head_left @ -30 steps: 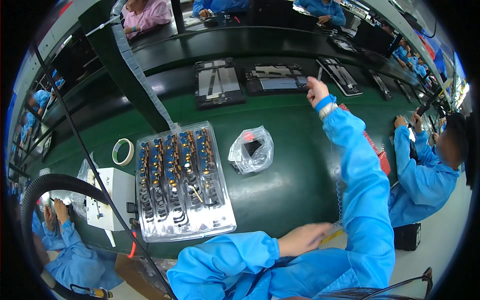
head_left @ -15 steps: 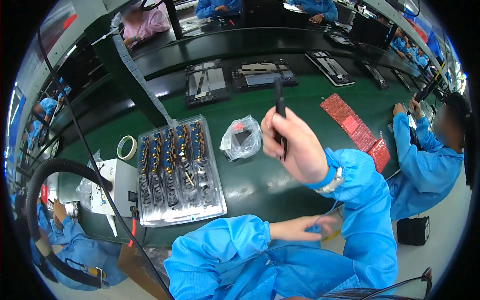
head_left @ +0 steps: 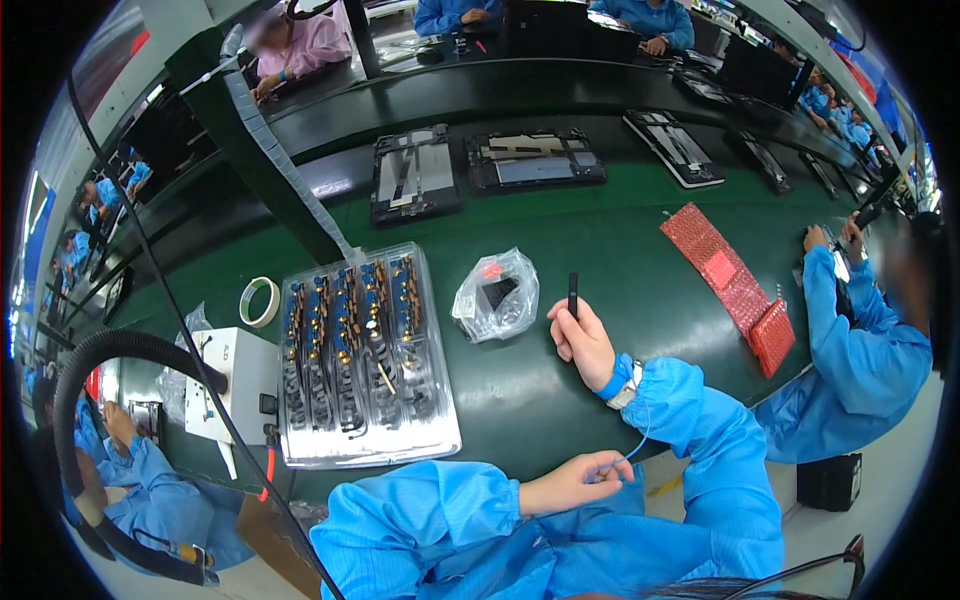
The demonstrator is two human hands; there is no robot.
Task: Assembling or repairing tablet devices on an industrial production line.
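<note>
Gripping a slim dark tool (head_left: 573,291) in the right hand (head_left: 583,345), fingers closed narrow, over the worktop (head_left: 510,415) to the right of the clear tray (head_left: 385,447), past a plastic-wrapped bundle (head_left: 516,320). Jutting from the grip's far side, away from the body, with long axis roughly along the tray's long sides. Off the tray's near right corner with the left hand (head_left: 575,484), farther from the tool; half curled by a blue cord (head_left: 646,428), cannot tell whether pinching.

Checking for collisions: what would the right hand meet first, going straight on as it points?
Likely the clear plastic bag, but depth is unclear: the right hand might pass above it.
</note>
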